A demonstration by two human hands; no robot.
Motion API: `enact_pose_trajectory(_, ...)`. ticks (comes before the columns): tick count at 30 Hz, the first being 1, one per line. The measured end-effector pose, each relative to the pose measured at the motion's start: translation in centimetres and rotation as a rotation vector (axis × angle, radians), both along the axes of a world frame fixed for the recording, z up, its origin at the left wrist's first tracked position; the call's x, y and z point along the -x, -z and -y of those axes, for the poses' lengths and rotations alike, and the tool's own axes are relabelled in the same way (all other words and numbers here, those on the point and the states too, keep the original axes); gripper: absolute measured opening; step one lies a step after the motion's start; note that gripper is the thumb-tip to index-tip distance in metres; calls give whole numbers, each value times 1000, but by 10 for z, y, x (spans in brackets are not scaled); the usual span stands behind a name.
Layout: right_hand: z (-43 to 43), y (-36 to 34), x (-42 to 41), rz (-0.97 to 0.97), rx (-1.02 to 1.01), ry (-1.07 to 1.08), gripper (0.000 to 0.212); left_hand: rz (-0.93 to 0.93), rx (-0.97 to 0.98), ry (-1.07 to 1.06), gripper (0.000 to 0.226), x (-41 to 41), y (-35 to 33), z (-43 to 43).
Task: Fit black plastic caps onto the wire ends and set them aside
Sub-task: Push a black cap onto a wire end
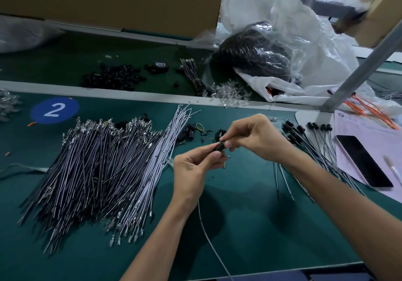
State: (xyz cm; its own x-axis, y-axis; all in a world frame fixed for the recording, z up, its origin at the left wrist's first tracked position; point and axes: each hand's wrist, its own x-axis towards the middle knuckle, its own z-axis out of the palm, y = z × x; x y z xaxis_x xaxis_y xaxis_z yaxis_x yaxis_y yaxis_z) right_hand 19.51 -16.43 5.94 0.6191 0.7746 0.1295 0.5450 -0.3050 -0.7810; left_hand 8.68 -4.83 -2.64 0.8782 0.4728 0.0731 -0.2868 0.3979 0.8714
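Pinching one cap, two hands

Left hand (191,167) and right hand (256,139) both pinch one black cap (219,147) above the green mat (250,226). One wire (208,233) hangs below the left wrist. One wire pile (97,172) left; capped wires (309,141) right, uncountable. One phone (363,161). Box (108,0) and bag (282,41) behind.

— How is the light sitting for you?
— You're working under soft, even light from above; your left hand (195,167) and right hand (255,137) are casting broad, faint shadows on the green mat (250,233) below them.
— Anything glaring or smearing?
— The plastic bag (289,41) is throwing white glints, the cardboard boxes (378,13) at top right are blurring, and the grey rail (130,93) is bowing toward the edges.
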Motion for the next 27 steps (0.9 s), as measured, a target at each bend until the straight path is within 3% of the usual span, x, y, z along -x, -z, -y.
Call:
enact_pose_trajectory(13,-9,-9,-5,-105,141,-54,12,20,-52,1,30,-1,4,-2)
enact_pose_trajectory(16,-9,-8,-1,-126,109,-52,20,20,-38,3,29,-1,5,-2)
enact_pose_trajectory(20,1,-8,11,-103,-16,22,17,40,-28,49,19,-1,-3,2)
enact_pose_trajectory(24,30,0,39,-160,-233,210,9,53,-37,231,30,2,-18,28)
enact_pose_trajectory(27,67,-7,54,-354,-483,374,17,60,-122,429,40,14,-23,62)
